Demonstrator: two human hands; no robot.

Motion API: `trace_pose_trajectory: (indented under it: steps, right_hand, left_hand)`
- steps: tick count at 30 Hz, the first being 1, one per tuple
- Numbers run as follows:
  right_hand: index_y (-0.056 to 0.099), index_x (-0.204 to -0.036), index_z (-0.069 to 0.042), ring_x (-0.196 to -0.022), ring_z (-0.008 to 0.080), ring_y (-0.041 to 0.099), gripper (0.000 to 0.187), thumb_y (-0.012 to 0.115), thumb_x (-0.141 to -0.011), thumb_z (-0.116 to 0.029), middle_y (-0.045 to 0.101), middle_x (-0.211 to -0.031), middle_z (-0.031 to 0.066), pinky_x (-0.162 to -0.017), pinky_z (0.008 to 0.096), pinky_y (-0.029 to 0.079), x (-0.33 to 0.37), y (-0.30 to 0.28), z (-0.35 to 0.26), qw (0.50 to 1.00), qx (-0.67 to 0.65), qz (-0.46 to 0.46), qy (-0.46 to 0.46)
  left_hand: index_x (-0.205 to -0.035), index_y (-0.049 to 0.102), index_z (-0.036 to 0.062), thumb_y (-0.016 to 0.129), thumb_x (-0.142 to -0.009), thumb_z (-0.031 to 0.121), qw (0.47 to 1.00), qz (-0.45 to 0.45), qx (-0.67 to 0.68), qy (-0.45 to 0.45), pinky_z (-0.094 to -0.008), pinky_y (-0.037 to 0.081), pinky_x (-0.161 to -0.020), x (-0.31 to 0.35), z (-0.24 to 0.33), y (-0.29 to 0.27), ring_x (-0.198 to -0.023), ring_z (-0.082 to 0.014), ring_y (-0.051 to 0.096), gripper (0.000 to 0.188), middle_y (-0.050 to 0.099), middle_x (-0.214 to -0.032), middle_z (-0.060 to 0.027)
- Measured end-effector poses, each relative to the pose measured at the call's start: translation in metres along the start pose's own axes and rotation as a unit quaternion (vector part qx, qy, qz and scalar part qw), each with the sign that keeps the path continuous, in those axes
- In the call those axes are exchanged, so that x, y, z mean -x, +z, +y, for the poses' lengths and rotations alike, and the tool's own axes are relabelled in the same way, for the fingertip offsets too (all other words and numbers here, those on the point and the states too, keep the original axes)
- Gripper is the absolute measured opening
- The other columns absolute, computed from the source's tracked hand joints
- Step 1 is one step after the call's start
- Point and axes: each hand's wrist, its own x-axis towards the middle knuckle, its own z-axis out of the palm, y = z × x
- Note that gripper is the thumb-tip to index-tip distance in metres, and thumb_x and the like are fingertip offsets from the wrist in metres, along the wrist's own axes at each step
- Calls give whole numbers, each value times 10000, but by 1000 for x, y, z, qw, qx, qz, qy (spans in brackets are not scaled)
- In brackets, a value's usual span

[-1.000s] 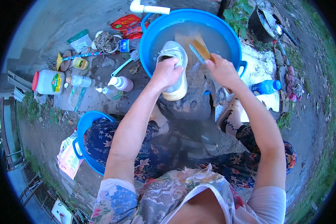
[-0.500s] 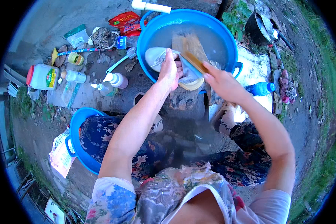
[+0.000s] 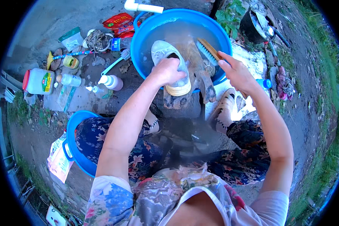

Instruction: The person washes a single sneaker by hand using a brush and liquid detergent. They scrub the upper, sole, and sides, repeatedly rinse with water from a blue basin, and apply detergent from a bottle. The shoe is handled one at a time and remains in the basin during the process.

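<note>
- On my remote feed, the left hand [image 3: 167, 71] sits at twelve o'clock, its grip closed on the grey shoe [image 3: 181, 69] near the opening
- I see that shoe over the near side of the blue basin [image 3: 136, 49], toe toward eleven o'clock, heel toward five
- At two o'clock, the right hand [image 3: 238, 75] has its grip narrow round the wooden brush [image 3: 210, 49], bristles turned toward eight o'clock, apart from the shoe
- I make out a wooden board [image 3: 194, 60] just beside the shoe
- At ten o'clock I find a pump bottle [image 3: 115, 83]
</note>
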Motion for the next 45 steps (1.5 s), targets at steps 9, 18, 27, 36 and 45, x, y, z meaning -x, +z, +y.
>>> trace_pose_trajectory:
  steps: [9,18,27,36,45]
  right_hand:
    - [373,-1361,-103,-945,428,591,495,446,-932,-339,614,-998,274,-841,486,458,22,46,1,991,124,-5,-52]
    - [374,-1343,-88,-909,436,600,480,443,-926,-315,618,-958,277,-837,518,448,18,44,-6,987,135,-43,-70]
    - [358,-1359,-118,-905,443,601,494,427,-931,-354,628,-949,268,-805,522,465,0,48,-17,984,166,-59,-35]
    - [352,-1364,-109,-865,428,620,512,436,-927,-362,636,-908,260,-773,516,484,0,51,-17,979,194,-58,-31]
    - [368,-1371,-109,-982,403,596,524,426,-930,-385,616,-1042,245,-871,490,456,-65,55,7,973,225,7,-47]
  left_hand:
    - [-1136,485,-4,379,-983,208,632,90,747,-186,-371,488,-842,-11,26,44,-981,-215,586,282,576,-1087,-122]
    - [-1072,459,33,320,-1002,213,563,126,787,-220,-339,452,-847,-34,14,37,-868,-183,532,238,528,-984,-78]
    - [-1178,441,42,286,-995,382,557,108,795,-215,-363,442,-907,-39,12,32,-999,-199,550,417,545,-1118,-97]
    - [-1303,376,-16,184,-930,615,503,29,843,-192,-340,330,-1036,-29,12,21,-1187,-222,472,757,492,-1279,-136]
    - [-1006,639,16,562,-870,285,942,71,325,-36,-391,456,-849,-26,13,30,-954,-311,604,311,628,-1043,-176]
